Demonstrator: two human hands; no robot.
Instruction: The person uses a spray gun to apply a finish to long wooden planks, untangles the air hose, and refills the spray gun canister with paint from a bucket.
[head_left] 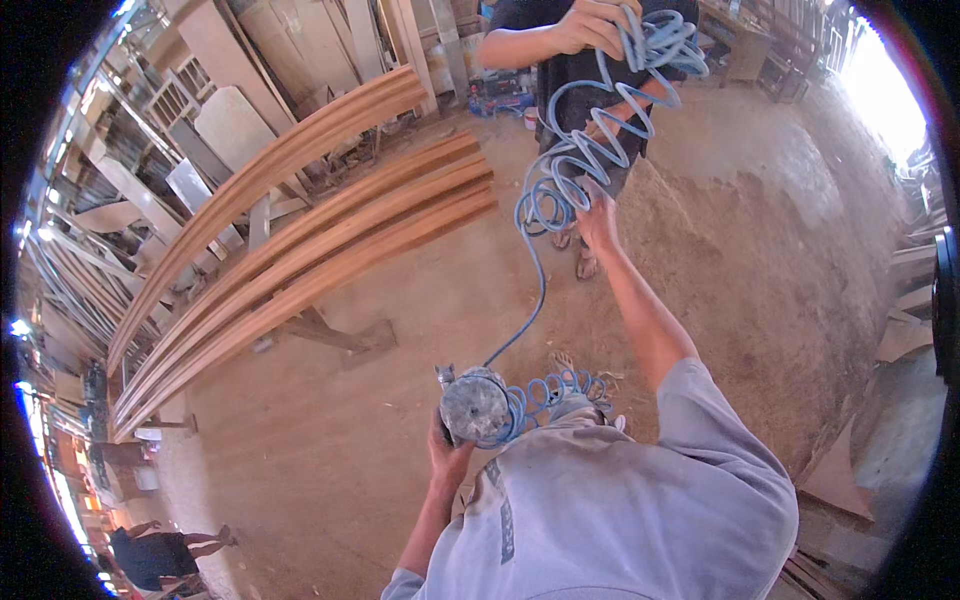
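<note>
My left hand (450, 455) is closed around the side of a round, grey, stained canister (474, 408) with a small metal fitting at its upper left. Its exact kind I cannot tell. My right arm reaches forward, and my right hand (597, 218) grips loops of a blue coiled hose (590, 150). From those loops a single length drops to the canister, where more blue coils (545, 395) lie against its right side. Facing me, a co-worker holds the bunched far end of the hose (660, 45) with a raised hand (592, 28).
Long curved-looking wooden boards (330, 225) rest on a trestle (330, 332) to the left. Panels and planks (235, 130) lean behind them. Another person (155, 555) is at the lower left. Sheets of material (895, 435) lie at the right edge. The floor (330, 440) is brown.
</note>
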